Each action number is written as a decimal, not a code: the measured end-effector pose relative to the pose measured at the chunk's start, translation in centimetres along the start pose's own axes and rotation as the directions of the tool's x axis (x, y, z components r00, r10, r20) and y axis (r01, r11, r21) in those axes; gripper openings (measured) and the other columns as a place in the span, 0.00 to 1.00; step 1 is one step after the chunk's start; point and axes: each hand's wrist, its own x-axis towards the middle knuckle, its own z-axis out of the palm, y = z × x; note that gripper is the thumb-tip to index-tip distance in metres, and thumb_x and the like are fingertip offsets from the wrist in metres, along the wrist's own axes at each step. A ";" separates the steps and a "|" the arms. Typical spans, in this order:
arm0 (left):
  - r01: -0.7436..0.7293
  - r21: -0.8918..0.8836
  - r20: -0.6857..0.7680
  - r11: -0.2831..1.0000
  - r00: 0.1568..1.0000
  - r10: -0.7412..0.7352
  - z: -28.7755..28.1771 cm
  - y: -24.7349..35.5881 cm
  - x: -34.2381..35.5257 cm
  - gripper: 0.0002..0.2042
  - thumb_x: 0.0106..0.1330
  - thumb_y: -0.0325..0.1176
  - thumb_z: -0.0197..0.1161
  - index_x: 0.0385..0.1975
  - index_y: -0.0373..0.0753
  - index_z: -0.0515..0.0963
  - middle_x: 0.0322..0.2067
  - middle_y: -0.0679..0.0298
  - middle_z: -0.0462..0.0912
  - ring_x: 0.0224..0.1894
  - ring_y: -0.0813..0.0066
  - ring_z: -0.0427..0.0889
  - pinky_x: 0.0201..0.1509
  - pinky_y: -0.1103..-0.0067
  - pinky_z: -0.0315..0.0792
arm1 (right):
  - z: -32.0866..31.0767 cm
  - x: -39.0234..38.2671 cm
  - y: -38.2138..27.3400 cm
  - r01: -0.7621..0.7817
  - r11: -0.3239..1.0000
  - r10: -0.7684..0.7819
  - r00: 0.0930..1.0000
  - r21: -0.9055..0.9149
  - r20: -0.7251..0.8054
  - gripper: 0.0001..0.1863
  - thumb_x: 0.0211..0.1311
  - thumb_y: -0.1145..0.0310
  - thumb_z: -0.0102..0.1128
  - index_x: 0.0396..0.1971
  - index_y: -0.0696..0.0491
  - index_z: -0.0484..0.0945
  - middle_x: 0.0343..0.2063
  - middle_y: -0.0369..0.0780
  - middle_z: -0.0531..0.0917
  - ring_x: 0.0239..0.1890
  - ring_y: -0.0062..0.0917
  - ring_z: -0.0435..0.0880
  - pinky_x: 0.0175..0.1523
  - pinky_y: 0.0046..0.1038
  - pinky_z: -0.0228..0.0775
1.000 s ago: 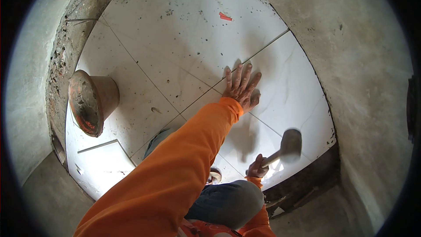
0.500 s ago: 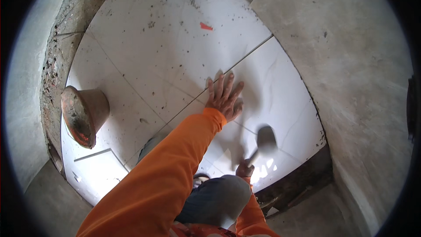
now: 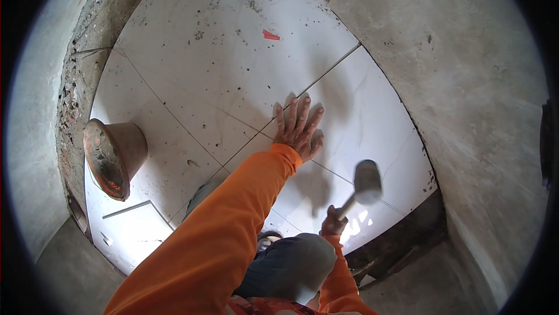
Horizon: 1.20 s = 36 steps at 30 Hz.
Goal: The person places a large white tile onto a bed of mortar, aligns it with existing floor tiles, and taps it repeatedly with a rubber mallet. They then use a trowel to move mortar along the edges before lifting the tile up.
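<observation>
My left hand lies flat with its fingers spread on a white floor tile, its fingertips at the dark joint along the tile's edge. Nothing is in it. To its lower right, my right hand is closed round the pale handle of a rubber mallet. The mallet's dark head, light at its lower end, is slightly blurred. It appears over the tiles near the right side; whether it touches them I cannot tell.
A dirty mortar bucket lies tipped at the left. A red scrap and dark crumbs dot the far tiles. Grey plastered walls stand on both sides. Along the lower right runs a dark gap beside the tile edge.
The mallet and my right hand have shifted a little to the right and farther from me. My left hand stays in place on the tile.
</observation>
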 end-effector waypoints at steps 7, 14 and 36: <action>0.020 0.033 0.011 0.999 1.000 -0.020 0.2 -0.1 -0.1 0.35 0.59 0.52 0.47 0.67 0.51 0.49 0.68 0.54 0.38 0.70 0.49 0.30 0.66 0.45 0.29 | 0.0 0.2 0.1 -0.024 0.996 0.032 0.995 -0.089 0.089 0.13 0.58 0.70 0.59 0.17 0.55 0.68 0.10 0.34 0.66 0.13 0.18 0.62 0.20 0.27 0.54; 0.008 0.049 -0.015 0.999 1.000 -0.007 0.2 0.1 -0.2 0.34 0.59 0.53 0.47 0.67 0.52 0.50 0.69 0.55 0.36 0.70 0.49 0.29 0.66 0.45 0.28 | -0.6 -0.1 -2.0 0.181 0.978 -0.181 0.983 -0.106 0.011 0.16 0.57 0.70 0.57 0.12 0.55 0.67 0.10 0.32 0.66 0.15 0.17 0.62 0.21 0.28 0.55; -0.394 0.125 0.030 0.911 0.919 0.393 0.1 1.8 6.6 0.31 0.62 0.51 0.41 0.67 0.53 0.51 0.69 0.59 0.40 0.70 0.52 0.33 0.65 0.44 0.25 | 0.5 2.4 1.8 0.286 0.958 -0.284 0.948 -0.002 -0.144 0.08 0.56 0.73 0.60 0.20 0.53 0.72 0.10 0.29 0.67 0.16 0.19 0.69 0.22 0.26 0.62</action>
